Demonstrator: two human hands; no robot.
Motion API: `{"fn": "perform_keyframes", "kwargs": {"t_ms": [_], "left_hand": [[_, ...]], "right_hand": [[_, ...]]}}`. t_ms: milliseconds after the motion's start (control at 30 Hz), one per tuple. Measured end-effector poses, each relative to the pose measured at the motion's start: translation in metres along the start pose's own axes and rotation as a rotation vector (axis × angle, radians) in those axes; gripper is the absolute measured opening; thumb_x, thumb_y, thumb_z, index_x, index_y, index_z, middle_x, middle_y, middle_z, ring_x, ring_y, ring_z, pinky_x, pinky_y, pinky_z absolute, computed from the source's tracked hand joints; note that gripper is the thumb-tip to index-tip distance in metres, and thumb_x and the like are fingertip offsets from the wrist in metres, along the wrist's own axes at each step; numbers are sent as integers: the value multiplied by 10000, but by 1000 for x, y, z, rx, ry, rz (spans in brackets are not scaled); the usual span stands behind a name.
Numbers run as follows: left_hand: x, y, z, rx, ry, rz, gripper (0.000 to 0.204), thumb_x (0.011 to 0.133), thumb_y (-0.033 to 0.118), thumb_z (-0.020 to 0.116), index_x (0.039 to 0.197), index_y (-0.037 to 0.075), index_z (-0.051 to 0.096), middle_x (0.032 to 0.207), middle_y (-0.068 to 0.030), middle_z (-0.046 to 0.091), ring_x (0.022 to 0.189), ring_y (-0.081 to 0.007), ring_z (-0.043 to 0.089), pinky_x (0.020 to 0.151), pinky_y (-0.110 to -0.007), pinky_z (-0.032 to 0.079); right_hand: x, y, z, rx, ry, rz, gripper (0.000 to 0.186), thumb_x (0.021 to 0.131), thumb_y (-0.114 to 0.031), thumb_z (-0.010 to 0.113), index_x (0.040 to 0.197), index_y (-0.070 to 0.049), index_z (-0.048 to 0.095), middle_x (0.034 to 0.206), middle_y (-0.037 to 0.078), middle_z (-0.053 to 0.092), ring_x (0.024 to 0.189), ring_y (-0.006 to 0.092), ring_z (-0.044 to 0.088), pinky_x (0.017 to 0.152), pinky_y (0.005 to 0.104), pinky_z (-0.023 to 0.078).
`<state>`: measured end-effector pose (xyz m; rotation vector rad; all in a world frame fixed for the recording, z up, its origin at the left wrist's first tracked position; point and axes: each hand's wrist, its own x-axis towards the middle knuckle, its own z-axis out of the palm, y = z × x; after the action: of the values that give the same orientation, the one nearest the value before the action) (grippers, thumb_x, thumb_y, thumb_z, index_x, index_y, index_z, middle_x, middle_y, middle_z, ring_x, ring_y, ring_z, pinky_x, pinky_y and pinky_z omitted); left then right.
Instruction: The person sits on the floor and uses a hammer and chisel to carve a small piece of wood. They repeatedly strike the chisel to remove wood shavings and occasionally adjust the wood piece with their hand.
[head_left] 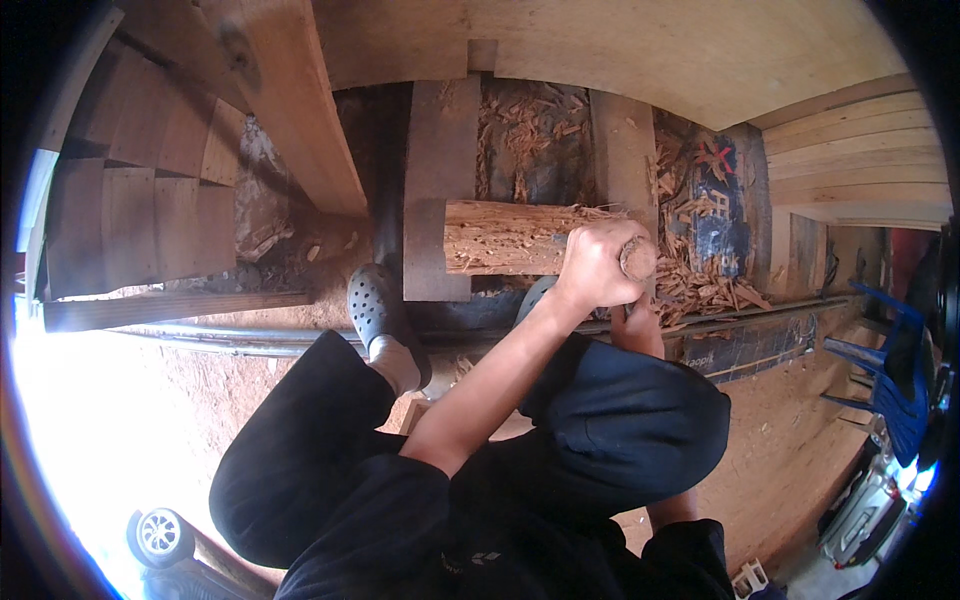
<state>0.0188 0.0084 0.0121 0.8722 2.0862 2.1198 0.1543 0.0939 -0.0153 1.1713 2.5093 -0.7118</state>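
My left hand [597, 262] is closed around a tool with a round wooden end [638, 259], which faces up toward me. The rest of that tool is hidden under the fist, so its kind does not show. Under and beside the fist lies a rough-hewn wooden block [505, 240], its top gouged and splintered. My right hand [638, 326] sits just below the left, near the block's right end. Its fingers curl closed, partly covered by the left hand and my knee; what they grip cannot be made out.
The block rests across two flat boards [428, 180]. Reddish wood chips [700, 285] litter the ground around them. Metal pipes [230, 340] run in front. A thick plank [290, 110] leans at left, beside stacked boards [130, 220]. A blue plastic chair [895, 370] is at far right.
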Motion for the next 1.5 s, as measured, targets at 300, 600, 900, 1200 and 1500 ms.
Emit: {"fn": "perform_keyframes", "kwargs": {"t_ms": [300, 600, 900, 1200, 1500], "left_hand": [[-4, -3, -1, 18, 9, 92, 274, 513, 80, 667, 781, 43, 629, 776, -131, 652, 739, -334, 639, 666, -379, 517], [-4, -2, 0, 34, 38, 94, 283, 516, 75, 668, 795, 38, 636, 787, -136, 661, 735, -320, 651, 668, -371, 522], [-3, -9, 2, 44, -82, 104, 282, 518, 88, 681, 796, 52, 645, 772, -129, 654, 735, -329, 643, 670, -367, 527], [-3, -6, 16, 131, -213, 58, 311, 519, 105, 685, 827, 66, 660, 812, -137, 664, 764, -324, 648, 662, -368, 529], [20, -6, 9, 128, -251, -81, 242, 599, 96, 685, 826, 20, 646, 801, -173, 653, 752, -336, 651, 669, -354, 521]], "right_hand": [[5, 9, 3, 16, -15, -63, 433, 875, -294, 533, 1075, 73, 419, 1001, 399, 529, 956, 532, 520, 792, 567, 412], [5, 13, 4, 49, -2, -116, 448, 880, -304, 526, 1094, 73, 414, 997, 402, 524, 960, 548, 500, 789, 572, 402], [8, 21, 10, 13, -4, -109, 527, 862, -346, 569, 1146, 75, 427, 1014, 350, 560, 945, 524, 529, 794, 532, 430], [10, 56, 12, 217, -39, -59, 565, 842, -381, 613, 1161, 62, 470, 996, 271, 609, 896, 463, 578, 784, 463, 456], [-72, 43, -75, 991, 113, 73, 271, 927, -290, 554, 1029, -40, 532, 678, -25, 485, 581, 35, 437, 490, 212, 333]]}}
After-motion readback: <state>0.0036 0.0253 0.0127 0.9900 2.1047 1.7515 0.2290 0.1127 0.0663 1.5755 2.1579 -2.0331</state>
